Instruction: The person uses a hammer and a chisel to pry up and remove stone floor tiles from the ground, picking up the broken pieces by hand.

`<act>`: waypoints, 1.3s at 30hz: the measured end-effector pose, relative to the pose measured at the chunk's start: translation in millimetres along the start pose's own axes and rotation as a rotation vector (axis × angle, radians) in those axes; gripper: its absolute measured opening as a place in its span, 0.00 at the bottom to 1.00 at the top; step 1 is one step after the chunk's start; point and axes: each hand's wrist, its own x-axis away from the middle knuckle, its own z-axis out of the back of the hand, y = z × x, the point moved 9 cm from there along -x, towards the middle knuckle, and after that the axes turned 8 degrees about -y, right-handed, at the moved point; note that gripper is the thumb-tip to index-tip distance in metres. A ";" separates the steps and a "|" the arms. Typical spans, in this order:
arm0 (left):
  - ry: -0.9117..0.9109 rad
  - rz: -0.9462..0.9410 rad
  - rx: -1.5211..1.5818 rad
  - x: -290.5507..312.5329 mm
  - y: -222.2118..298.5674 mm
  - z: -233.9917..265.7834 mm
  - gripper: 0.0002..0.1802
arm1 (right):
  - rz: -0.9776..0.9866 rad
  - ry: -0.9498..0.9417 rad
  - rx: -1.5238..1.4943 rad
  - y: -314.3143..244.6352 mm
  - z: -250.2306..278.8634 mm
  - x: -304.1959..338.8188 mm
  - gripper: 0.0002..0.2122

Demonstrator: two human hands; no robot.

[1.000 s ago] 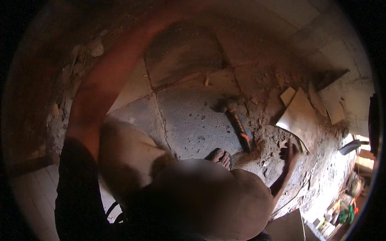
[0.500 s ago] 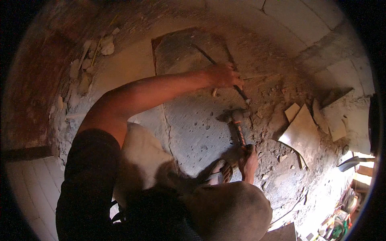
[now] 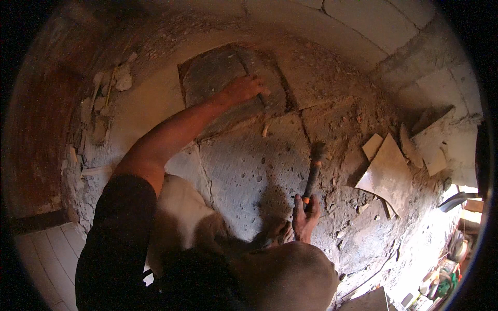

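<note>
My left hand (image 3: 248, 88), on an outstretched arm, is closed around a dark metal chisel (image 3: 243, 65) over the dark sunken patch (image 3: 207, 78) of floor. Most of the chisel is hidden by the fingers; only short ends show on either side. Nearer and to the right, my right hand (image 3: 306, 220) grips a hammer (image 3: 312, 179) by its black and orange handle. The hammer's head points away from me, blurred, above the edge between the pitted grey slab (image 3: 244, 166) and the rubble. Part of a foot (image 3: 280, 231) shows beside my right hand.
Broken pale tiles (image 3: 386, 176) lean in the rubble at right. More chunks (image 3: 124, 80) lie along the far left. A lit heap of cables and tools (image 3: 443, 280) sits at the lower right. Pale wall blocks (image 3: 373, 26) stand at the far side.
My left hand has moved left and away with the chisel, from the slab's right edge to the dark patch. My right hand has shifted slightly left and nearer, and the hammer has turned.
</note>
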 end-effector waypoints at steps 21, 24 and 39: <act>-0.092 0.168 -0.014 -60.6 -13.3 11.4 0.15 | -0.109 -0.047 -0.482 -39.0 -137.7 -111.0 0.13; 0.204 0.070 0.033 -45.4 -1.4 33.0 0.14 | -0.086 0.056 -0.654 -63.3 -110.6 -94.0 0.12; 0.106 0.165 0.111 -64.3 -7.4 37.5 0.14 | 0.049 0.211 -0.854 -79.9 -97.2 -93.8 0.13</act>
